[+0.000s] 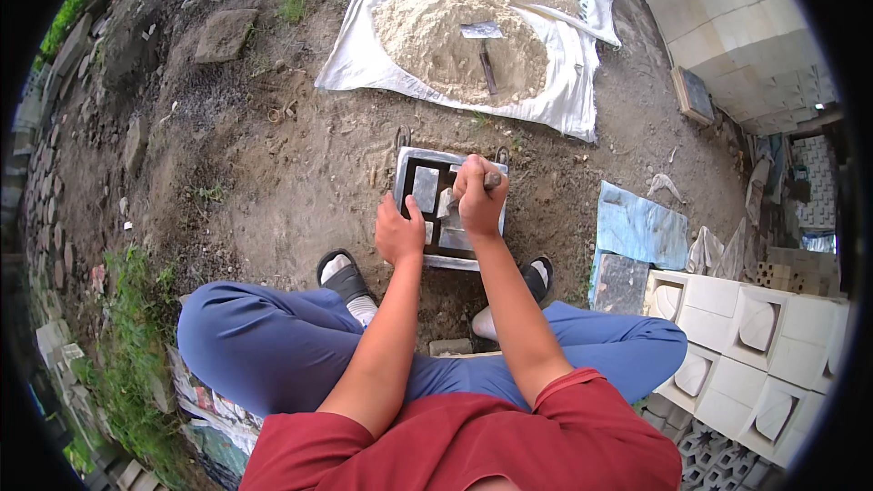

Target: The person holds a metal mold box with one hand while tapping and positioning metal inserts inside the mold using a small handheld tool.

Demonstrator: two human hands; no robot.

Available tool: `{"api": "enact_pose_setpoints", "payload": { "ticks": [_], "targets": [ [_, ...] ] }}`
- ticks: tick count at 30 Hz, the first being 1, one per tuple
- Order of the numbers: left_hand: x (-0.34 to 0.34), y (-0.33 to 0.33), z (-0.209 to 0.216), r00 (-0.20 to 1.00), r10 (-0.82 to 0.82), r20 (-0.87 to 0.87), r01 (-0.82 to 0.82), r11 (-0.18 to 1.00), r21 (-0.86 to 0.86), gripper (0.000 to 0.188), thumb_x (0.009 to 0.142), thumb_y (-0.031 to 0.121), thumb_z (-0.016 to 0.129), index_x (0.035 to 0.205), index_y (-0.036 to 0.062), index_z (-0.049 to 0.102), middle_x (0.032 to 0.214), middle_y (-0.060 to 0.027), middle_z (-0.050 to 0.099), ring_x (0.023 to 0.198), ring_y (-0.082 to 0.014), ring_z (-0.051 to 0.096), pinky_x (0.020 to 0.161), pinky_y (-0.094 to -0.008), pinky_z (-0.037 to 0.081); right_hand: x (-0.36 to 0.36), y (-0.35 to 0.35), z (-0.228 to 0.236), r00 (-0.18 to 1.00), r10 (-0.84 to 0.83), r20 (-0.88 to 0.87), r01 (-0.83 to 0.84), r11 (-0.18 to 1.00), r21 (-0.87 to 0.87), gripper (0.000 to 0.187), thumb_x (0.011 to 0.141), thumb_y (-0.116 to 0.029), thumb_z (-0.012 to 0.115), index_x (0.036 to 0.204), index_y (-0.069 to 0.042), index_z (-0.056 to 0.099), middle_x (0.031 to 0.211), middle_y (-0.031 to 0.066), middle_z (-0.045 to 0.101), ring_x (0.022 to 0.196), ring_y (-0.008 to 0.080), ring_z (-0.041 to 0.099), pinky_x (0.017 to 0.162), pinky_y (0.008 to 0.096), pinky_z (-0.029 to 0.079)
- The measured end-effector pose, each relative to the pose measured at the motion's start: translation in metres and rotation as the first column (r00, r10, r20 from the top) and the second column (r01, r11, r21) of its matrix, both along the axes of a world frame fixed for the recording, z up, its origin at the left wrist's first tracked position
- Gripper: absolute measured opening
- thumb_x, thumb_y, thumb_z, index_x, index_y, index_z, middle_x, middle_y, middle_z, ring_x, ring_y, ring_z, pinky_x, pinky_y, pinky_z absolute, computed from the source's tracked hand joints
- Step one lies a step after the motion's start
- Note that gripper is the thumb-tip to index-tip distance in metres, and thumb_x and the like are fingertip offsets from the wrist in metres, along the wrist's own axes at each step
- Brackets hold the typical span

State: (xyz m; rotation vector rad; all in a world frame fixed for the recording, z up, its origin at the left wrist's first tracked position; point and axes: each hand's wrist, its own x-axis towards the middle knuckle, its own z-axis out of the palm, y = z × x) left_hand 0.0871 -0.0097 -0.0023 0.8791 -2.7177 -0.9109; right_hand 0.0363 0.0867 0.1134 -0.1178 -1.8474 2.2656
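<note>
A square grey metal mould (444,262) lies on the ground between my feet, with raised light-grey blocks inside it and dark gaps around them. My left hand (398,232) rests at the mould's left side, fingers and thumb apart, holding nothing. Over the mould's right part, my right hand (478,198) is closed around a tool handle (492,180), whose round end sticks out to the right of the fist. A pale, whitish piece (446,203) shows just left of that fist. The tool's working end is hidden, so its kind cannot be told.
Beyond the mould, a white sack sheet (346,64) bears a sandy heap (427,27) with a trowel (486,59) on it. A blue sheet (641,225) lies at right, near stacked pale moulded blocks (714,300). A pale block wall (727,18) stands far right.
</note>
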Motion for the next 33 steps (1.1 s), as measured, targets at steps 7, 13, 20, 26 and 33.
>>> {"api": "enact_pose_setpoints", "payload": {
  "ticks": [7, 13, 20, 26, 33],
  "targets": [
    [0.003, -0.008, -0.005, 1.000, 0.017, 0.000, -0.017, 1.000, -0.021, 0.051, 0.100, 0.048, 0.057, 0.132, 0.0084, 0.063, 0.118, -0.0166, 0.071, 0.103, -0.0405, 0.070, 0.084, -0.0530, 0.055, -0.003, 0.001, 0.088, 0.986, -0.007, -0.168, -0.012, 0.994, -0.109, 0.046, 0.108, -0.016, 0.050, 0.065, -0.009, 0.034, 0.057, -0.0034, 0.034, 0.050, 0.0062, 0.027, 0.047, 0.0290, 0.022],
    [0.001, 0.007, 0.002, 1.000, -0.017, 0.017, 0.017, 1.000, 0.012, 0.051, 0.100, 0.048, 0.057, 0.132, 0.0086, 0.063, 0.118, -0.0160, 0.071, 0.102, -0.0405, 0.070, 0.084, -0.0528, 0.055, 0.002, 0.007, -0.047, 0.992, -0.053, -0.112, 0.063, 0.994, 0.088, 0.045, 0.107, -0.018, 0.050, 0.066, -0.010, 0.035, 0.058, -0.0039, 0.033, 0.051, 0.0063, 0.028, 0.047, 0.0286, 0.023],
    [0.000, -0.004, -0.005, 1.000, -0.001, -0.023, 0.000, 0.998, -0.058, 0.047, 0.100, 0.047, 0.058, 0.127, 0.0090, 0.063, 0.110, -0.0154, 0.069, 0.093, -0.0395, 0.070, 0.077, -0.0525, 0.056, -0.004, 0.001, -0.060, 0.998, -0.061, -0.013, 0.061, 0.998, -0.029, 0.047, 0.109, -0.020, 0.050, 0.065, -0.009, 0.040, 0.058, -0.0036, 0.039, 0.052, 0.0068, 0.033, 0.049, 0.0291, 0.028],
    [0.001, -0.002, -0.008, 1.000, -0.010, -0.006, 0.009, 0.998, -0.068, 0.046, 0.100, 0.047, 0.057, 0.126, 0.0098, 0.063, 0.111, -0.0151, 0.070, 0.095, -0.0392, 0.070, 0.078, -0.0527, 0.056, -0.011, 0.008, 0.025, 0.993, -0.024, -0.115, 0.014, 0.996, -0.088, 0.048, 0.109, -0.018, 0.047, 0.064, -0.011, 0.034, 0.056, -0.0036, 0.032, 0.049, 0.0084, 0.027, 0.047, 0.0300, 0.023],
    [0.003, -0.009, -0.006, 1.000, 0.019, -0.017, -0.020, 0.998, -0.057, 0.047, 0.100, 0.048, 0.058, 0.129, 0.0103, 0.063, 0.113, -0.0153, 0.070, 0.097, -0.0396, 0.069, 0.079, -0.0534, 0.055, 0.003, -0.002, 0.090, 0.973, -0.076, -0.219, 0.026, 0.975, -0.219, 0.046, 0.108, -0.015, 0.050, 0.065, -0.007, 0.036, 0.058, -0.0036, 0.036, 0.050, 0.0063, 0.029, 0.047, 0.0289, 0.021]
  ]
}}
